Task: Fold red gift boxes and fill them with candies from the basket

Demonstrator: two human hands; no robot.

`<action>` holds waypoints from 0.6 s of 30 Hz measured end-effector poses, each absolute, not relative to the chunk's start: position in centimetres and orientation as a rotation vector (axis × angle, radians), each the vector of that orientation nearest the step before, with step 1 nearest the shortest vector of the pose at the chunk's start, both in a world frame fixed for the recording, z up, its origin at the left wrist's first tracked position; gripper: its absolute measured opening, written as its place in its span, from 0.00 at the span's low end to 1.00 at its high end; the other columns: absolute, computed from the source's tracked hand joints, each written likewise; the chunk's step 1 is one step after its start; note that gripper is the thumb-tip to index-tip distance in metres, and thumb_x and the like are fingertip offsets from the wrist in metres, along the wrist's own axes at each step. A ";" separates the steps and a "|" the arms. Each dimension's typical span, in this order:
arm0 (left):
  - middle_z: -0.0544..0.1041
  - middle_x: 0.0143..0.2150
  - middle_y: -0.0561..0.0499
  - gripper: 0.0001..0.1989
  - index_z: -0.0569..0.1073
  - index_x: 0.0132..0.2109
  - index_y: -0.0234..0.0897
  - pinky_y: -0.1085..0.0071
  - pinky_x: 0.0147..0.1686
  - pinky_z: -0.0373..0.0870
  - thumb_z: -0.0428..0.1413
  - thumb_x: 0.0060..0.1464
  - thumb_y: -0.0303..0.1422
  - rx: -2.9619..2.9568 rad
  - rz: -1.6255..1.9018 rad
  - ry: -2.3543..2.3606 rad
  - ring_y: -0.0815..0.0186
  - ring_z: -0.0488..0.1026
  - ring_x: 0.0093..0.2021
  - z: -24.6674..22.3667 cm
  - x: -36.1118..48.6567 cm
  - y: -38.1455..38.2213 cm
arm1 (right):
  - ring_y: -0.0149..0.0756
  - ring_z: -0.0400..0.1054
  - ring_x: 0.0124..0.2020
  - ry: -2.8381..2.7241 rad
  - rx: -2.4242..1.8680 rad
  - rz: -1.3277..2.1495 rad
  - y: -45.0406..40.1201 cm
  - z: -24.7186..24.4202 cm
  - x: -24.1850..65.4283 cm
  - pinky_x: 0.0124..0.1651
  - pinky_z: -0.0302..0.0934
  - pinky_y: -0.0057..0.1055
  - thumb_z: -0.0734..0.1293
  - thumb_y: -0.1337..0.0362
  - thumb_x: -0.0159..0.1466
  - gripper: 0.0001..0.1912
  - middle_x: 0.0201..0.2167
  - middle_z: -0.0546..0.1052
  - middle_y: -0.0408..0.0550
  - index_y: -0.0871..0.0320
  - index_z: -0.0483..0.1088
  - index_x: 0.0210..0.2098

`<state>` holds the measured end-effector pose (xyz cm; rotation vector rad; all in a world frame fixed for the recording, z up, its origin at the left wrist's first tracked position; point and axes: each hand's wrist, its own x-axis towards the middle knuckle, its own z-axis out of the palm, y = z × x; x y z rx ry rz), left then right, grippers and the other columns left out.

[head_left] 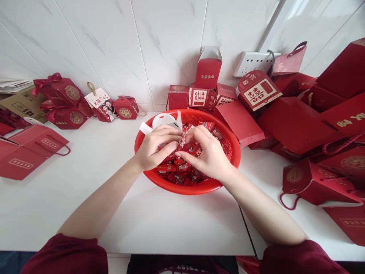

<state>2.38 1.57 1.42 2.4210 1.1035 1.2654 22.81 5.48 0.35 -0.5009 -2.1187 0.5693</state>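
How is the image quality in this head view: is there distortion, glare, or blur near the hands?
Head view: wide-angle distortion bends the table edge and stretches the forearms; lighting is bright and even, with soft shadows under the red basket; mild sheen on the wall tiles; the left hand and right hand look sharp, the small candy between them slightly soft.

Head camera looks down, close over table.
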 end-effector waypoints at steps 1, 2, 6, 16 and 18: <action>0.81 0.45 0.45 0.16 0.79 0.38 0.41 0.55 0.54 0.68 0.48 0.66 0.37 2.431 1.251 1.065 0.55 0.74 0.51 1.4 2.4 1.6 | 0.39 0.65 0.39 -2.105 -0.512 0.577 5.4 0.3 22.8 0.41 0.64 0.36 0.72 0.56 0.63 0.15 0.37 0.71 0.46 0.52 0.62 0.38; 0.81 0.43 0.46 0.18 0.79 0.35 0.41 0.55 0.53 0.68 0.47 0.66 0.37 2.443 1.232 1.035 0.55 0.73 0.51 1.4 2.4 1.6 | 0.38 0.66 0.38 -2.093 -0.523 0.588 5.4 0.4 22.8 0.40 0.64 0.36 0.72 0.56 0.62 0.15 0.37 0.71 0.46 0.52 0.62 0.38; 0.80 0.36 0.46 0.19 0.76 0.29 0.40 0.56 0.52 0.70 0.47 0.66 0.37 2.400 1.197 1.125 0.55 0.73 0.47 1.2 2.6 1.5 | 0.38 0.67 0.38 -2.101 -0.520 0.604 5.3 0.5 22.8 0.41 0.64 0.36 0.71 0.56 0.64 0.13 0.38 0.73 0.46 0.52 0.62 0.38; 0.75 0.56 0.42 0.15 0.78 0.46 0.39 0.54 0.58 0.69 0.48 0.65 0.38 2.385 1.205 1.172 0.53 0.72 0.56 1.2 2.7 1.4 | 0.38 0.73 0.38 -2.016 -0.522 0.788 5.0 0.4 22.8 0.36 0.68 0.35 0.69 0.60 0.66 0.13 0.50 0.74 0.49 0.50 0.62 0.47; 0.74 0.57 0.42 0.14 0.75 0.51 0.40 0.54 0.59 0.69 0.51 0.64 0.39 2.416 1.263 1.187 0.53 0.71 0.58 1.2 2.9 1.3 | 0.38 0.73 0.40 -1.945 -0.507 0.734 5.0 0.5 22.9 0.35 0.68 0.35 0.68 0.63 0.66 0.10 0.46 0.75 0.48 0.51 0.64 0.45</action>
